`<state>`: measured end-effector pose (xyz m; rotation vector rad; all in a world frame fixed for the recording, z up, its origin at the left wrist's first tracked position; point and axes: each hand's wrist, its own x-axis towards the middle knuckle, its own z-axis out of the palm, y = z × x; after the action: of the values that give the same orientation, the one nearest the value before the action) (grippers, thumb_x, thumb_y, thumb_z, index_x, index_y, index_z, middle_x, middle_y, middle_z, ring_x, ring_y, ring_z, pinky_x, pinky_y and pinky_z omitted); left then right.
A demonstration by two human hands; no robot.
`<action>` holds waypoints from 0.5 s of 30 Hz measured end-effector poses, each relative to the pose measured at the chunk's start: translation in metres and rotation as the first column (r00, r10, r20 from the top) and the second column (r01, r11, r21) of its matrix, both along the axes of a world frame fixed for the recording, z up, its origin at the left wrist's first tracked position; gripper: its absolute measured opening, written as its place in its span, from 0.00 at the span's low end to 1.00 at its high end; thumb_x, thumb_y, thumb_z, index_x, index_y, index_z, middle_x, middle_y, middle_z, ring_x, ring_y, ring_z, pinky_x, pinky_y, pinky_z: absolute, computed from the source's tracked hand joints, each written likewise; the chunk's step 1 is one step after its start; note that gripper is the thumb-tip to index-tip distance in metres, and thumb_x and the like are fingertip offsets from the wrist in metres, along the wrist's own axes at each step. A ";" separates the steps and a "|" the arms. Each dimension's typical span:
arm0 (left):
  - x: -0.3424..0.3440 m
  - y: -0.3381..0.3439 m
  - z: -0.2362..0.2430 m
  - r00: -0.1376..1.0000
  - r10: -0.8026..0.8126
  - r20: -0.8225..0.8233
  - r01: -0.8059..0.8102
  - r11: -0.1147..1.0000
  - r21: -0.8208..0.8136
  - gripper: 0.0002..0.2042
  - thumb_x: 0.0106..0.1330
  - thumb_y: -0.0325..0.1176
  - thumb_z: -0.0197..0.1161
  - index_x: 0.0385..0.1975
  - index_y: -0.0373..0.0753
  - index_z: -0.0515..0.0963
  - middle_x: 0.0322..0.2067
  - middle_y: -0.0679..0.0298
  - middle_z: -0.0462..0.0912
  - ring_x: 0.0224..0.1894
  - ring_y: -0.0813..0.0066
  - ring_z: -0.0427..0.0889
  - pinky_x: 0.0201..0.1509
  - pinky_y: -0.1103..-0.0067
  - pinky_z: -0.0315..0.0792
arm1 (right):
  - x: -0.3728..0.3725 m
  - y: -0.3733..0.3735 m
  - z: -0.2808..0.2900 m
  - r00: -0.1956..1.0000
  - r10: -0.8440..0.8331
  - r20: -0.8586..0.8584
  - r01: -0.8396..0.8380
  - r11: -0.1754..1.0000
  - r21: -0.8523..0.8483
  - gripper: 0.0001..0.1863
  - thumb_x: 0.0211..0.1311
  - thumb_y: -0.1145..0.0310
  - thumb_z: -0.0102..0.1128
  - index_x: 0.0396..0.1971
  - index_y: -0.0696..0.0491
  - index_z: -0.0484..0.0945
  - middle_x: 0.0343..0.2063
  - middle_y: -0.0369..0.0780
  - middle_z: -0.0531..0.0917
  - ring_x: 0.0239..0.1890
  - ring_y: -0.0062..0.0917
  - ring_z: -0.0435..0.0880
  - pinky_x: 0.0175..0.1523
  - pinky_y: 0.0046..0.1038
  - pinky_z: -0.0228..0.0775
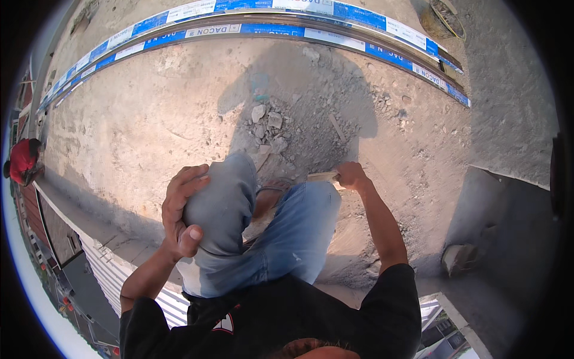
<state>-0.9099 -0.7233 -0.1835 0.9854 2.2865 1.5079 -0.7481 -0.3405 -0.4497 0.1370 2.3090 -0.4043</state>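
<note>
My left hand (181, 209) lies against my bent left knee, its fingers spread and nothing in it. Beside my right knee, my right hand (354, 176) is closed around one end of a flat, pale strip (323, 176) that looks like wood; its full shape is hidden by the fist and the knee. Just beyond the strip is a heap of rubble (278, 128) with grey concrete chunks, grit and dust. A thin stick-like piece (338, 128) lies at the heap's right side. My shadow covers most of the rubble.
Long bars wrapped in blue and white film (269, 29) cross the far side. At the left, a person in red (25, 161) is by the low ledge (89, 224), with roofs and a street far below. A broken block (459, 259) lies at the right in shade.
</note>
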 end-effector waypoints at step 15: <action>0.000 -0.001 -0.002 0.999 -0.028 0.024 0.029 1.000 -0.009 0.32 0.58 0.57 0.51 0.48 0.31 0.74 0.52 0.45 0.74 0.56 0.50 0.70 0.61 0.61 0.61 | -0.157 -0.052 0.057 0.897 -0.140 -0.418 0.079 0.984 -0.160 0.11 0.53 0.59 0.62 0.34 0.47 0.80 0.29 0.47 0.82 0.39 0.43 0.81 0.42 0.45 0.71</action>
<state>-0.9100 -0.7242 -0.1857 0.9876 2.2512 1.4887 -0.9046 -0.3928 -0.3926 0.1179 2.7025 -0.7129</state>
